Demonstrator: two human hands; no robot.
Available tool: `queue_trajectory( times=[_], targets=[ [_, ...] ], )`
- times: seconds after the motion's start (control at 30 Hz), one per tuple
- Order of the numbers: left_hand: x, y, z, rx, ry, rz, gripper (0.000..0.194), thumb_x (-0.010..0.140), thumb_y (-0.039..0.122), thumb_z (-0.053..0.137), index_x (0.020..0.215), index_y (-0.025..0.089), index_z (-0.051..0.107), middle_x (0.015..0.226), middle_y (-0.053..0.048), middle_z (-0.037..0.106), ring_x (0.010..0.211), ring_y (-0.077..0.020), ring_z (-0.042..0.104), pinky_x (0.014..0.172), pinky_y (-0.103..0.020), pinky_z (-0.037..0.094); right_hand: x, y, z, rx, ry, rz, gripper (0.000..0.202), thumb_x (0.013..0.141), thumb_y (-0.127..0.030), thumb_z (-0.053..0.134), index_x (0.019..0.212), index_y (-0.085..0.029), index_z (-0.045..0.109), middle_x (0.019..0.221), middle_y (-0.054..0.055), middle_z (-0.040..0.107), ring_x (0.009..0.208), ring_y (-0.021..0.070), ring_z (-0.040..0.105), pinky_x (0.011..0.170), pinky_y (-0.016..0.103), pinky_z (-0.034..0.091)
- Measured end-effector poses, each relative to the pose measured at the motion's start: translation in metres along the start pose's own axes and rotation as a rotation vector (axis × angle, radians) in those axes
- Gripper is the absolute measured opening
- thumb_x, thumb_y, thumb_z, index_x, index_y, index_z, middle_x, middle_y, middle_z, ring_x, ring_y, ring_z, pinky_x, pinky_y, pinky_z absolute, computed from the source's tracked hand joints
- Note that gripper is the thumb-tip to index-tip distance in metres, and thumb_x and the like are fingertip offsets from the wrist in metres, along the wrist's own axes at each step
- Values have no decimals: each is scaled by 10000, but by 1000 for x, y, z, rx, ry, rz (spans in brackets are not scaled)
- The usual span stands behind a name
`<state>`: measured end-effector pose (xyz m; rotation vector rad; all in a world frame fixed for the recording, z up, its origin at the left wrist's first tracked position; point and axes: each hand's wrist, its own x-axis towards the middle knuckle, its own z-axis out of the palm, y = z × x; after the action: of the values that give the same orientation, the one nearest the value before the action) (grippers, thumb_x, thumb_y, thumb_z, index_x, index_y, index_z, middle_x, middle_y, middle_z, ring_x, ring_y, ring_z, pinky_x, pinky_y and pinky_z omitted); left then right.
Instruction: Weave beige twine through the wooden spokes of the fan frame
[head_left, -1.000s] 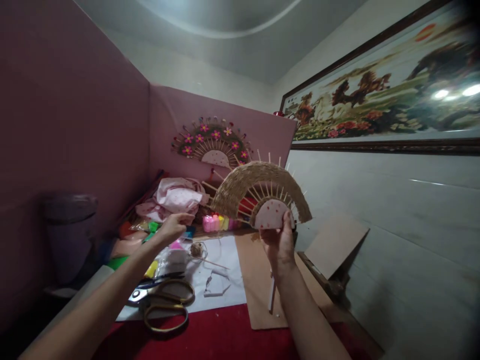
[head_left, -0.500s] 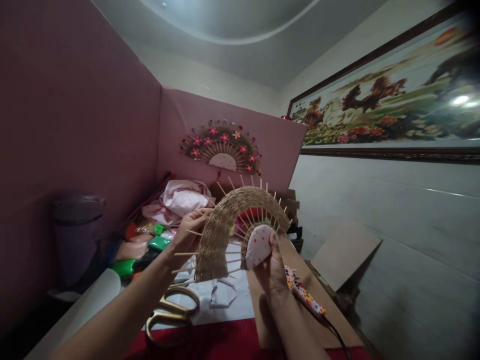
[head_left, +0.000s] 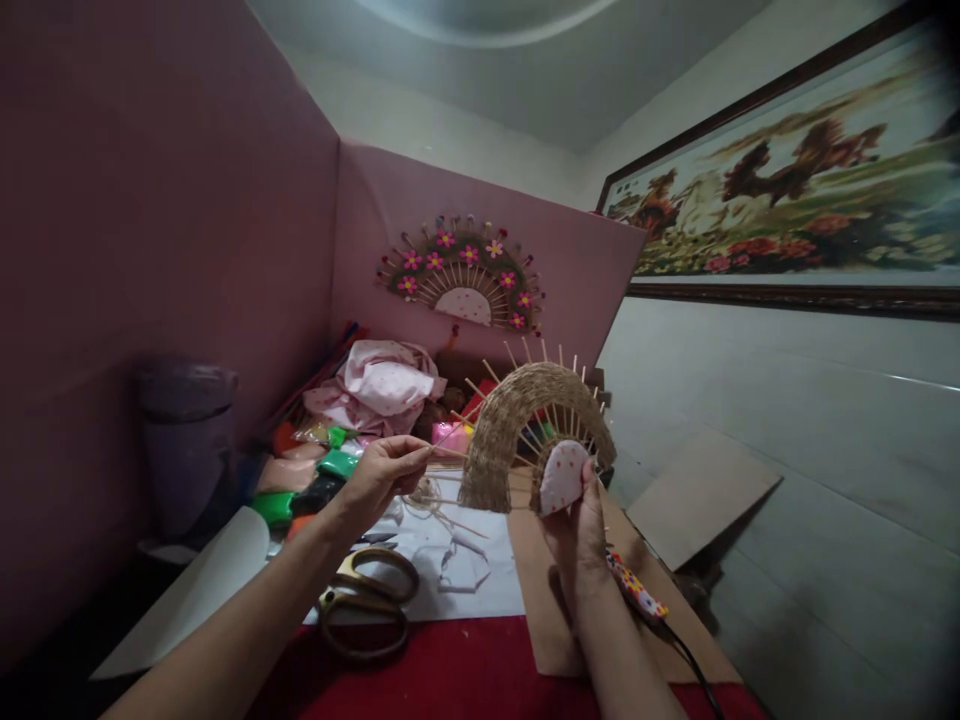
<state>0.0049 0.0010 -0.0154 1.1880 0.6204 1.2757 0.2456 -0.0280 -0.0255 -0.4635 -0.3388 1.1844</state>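
A woven straw fan-shaped piece (head_left: 491, 450) with thin wooden sticks poking out past its curved edge is held up above the table. My right hand (head_left: 581, 535) grips it at the half-round centre covered in white fabric with red spots (head_left: 562, 478), thumb on the front and fingers hidden behind. At the fan's left side, my left hand (head_left: 386, 468) is closed in a pinch on the outer end of one stick. Below it lie scissors with gold-coloured handles (head_left: 367, 600) and a white paper scrap (head_left: 463, 565).
A finished flowered fan (head_left: 469, 265) hangs on the pink panel. Bunched pink fabric (head_left: 394, 385) and several coloured packets (head_left: 337, 463) lie behind left. A brown board (head_left: 544, 610) and a corded, flower-patterned tool (head_left: 637, 588) are at right, on red cloth (head_left: 450, 670).
My left hand has slid off the woven band outward to a stick's end. The view has shifted, and the fan now sits further right, still in my right hand.
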Motion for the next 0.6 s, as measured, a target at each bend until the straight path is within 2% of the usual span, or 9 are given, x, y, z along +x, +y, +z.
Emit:
queue_trajectory(
  times=[0.23, 0.4, 0.6],
  targets=[
    [2, -8, -5, -22, -54, -42, 244, 593, 312, 746, 667, 112, 626, 467, 53, 419, 381, -15, 271, 381, -184, 140, 12, -9, -8, -36, 19, -30, 331, 653, -470, 664, 896, -247, 634, 753, -47, 704, 622, 108, 651, 537, 223, 518],
    [6, -14, -10, 29, -48, -73, 264, 579, 330, 749, 670, 115, 626, 450, 52, 422, 372, -19, 275, 371, -183, 138, 24, -17, -14, -22, -28, -117, 284, 665, -477, 639, 839, -252, 644, 691, -58, 693, 574, 103, 640, 512, 224, 499],
    [11, -23, -22, 131, -24, -65, 242, 598, 330, 728, 668, 119, 632, 442, 42, 459, 368, -33, 319, 375, -190, 201, 30, -29, -19, 88, -4, -168, 226, 687, -436, 636, 824, -258, 656, 698, -68, 696, 542, 91, 626, 523, 231, 503]
  ],
)
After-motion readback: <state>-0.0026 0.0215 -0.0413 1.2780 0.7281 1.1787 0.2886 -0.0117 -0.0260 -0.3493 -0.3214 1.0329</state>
